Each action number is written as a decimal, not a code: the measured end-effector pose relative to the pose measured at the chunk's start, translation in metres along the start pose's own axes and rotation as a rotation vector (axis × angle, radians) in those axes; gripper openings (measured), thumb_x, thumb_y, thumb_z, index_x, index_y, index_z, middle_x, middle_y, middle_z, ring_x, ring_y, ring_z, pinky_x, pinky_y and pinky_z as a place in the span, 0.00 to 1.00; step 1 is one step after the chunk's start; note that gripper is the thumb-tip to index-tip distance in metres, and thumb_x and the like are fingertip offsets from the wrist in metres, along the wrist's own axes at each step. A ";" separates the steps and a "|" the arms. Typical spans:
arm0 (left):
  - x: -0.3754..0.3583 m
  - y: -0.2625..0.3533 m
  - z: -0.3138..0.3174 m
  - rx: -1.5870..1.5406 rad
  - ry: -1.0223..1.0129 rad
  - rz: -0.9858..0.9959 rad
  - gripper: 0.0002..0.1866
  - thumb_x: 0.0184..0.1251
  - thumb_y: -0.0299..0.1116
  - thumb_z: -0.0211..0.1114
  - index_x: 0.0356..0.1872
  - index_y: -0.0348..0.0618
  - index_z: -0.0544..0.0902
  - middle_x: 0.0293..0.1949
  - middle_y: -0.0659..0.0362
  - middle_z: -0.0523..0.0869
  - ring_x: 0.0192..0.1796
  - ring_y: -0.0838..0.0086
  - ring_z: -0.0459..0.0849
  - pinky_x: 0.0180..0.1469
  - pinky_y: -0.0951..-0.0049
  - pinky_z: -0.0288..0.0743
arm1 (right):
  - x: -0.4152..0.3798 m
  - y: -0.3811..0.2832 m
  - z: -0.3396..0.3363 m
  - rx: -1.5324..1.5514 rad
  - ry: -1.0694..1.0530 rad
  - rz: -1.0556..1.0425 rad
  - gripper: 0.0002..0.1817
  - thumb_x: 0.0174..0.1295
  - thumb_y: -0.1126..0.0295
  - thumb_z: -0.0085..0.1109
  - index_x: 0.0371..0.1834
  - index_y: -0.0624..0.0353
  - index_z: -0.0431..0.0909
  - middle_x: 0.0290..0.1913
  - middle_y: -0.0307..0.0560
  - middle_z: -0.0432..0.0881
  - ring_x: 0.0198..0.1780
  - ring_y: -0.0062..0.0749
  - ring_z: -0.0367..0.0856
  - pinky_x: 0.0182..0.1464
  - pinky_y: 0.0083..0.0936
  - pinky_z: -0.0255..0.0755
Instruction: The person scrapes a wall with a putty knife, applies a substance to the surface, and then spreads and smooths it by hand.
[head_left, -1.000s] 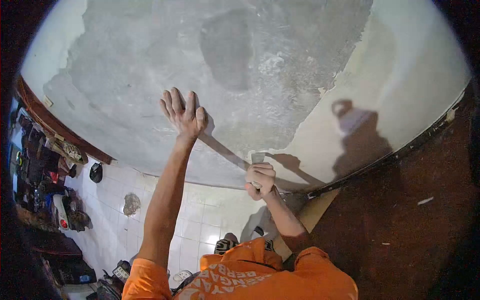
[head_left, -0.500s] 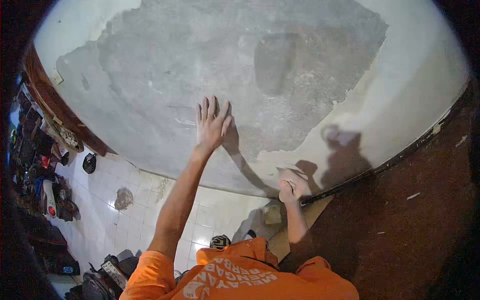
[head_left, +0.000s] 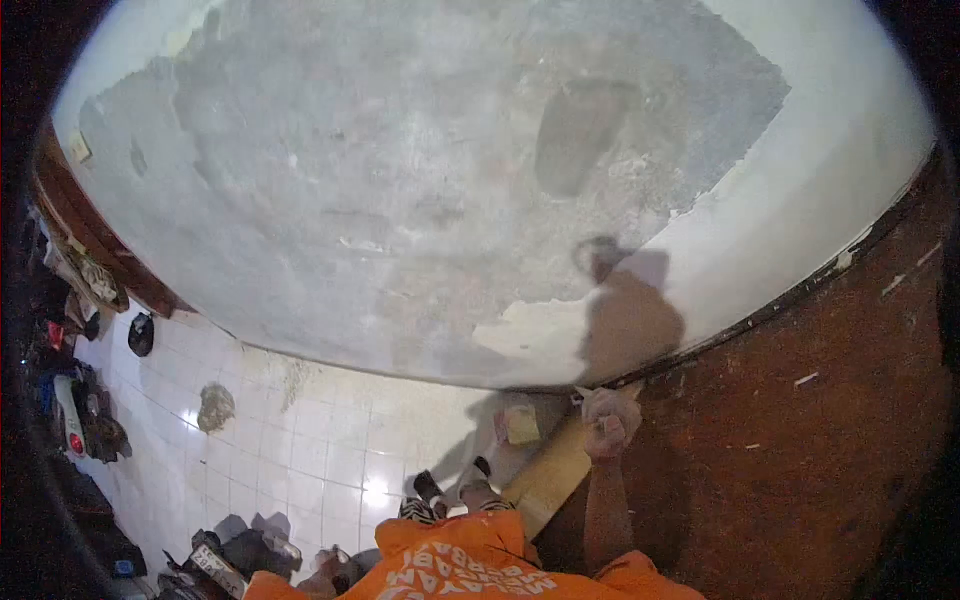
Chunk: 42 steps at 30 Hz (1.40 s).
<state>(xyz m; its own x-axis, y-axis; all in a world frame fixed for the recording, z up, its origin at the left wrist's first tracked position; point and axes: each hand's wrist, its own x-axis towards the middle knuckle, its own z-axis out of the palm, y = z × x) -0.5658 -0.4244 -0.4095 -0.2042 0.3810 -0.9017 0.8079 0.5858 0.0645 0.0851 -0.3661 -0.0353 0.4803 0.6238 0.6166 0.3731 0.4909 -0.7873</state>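
- At the foot of the wall, in the head view, the right hand is closed in a tight fist around a flat-bladed tool; pale tips of it show on either side of the knuckles, and the rest is hidden by the fingers.
- Whether the tool touches the wall cannot be made out from this angle.
- Low in the view, beside the orange shirt, the left hand is small and blurred; I cannot tell whether its fingers are spread or curled, or whether they hold anything.
- The wall bears a broad grey patch with a ragged edge against the paler coat to its right, and a darker smudge lies inside it.
- Just above the right hand, a brownish shadow falls on the wall.
- The right forearm reaches over a reddish-brown floor dotted with pale scraps.
- A yellowish board lies between that floor and the white tiles, with a small yellowish thing near it in shade.
- On the tiles at far left are a black bag, a brownish blotch and a vehicle with a red lamp.
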 end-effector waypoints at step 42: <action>0.121 0.683 0.047 0.219 1.957 1.871 0.26 0.67 0.63 0.55 0.66 0.79 0.74 0.77 0.56 0.58 0.78 0.49 0.50 0.74 0.36 0.39 | 0.019 0.230 0.063 0.620 -0.361 -0.770 0.23 0.77 0.57 0.34 0.18 0.44 0.56 0.13 0.31 0.54 0.14 0.19 0.51 0.20 0.22 0.56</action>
<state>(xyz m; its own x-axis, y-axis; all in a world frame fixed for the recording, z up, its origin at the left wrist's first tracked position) -0.0124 -0.0118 -0.4942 0.3972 0.0260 0.9174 0.6433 -0.7208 -0.2581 0.1306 -0.2029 -0.2044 -0.0171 0.1052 0.9943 -0.0433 0.9934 -0.1059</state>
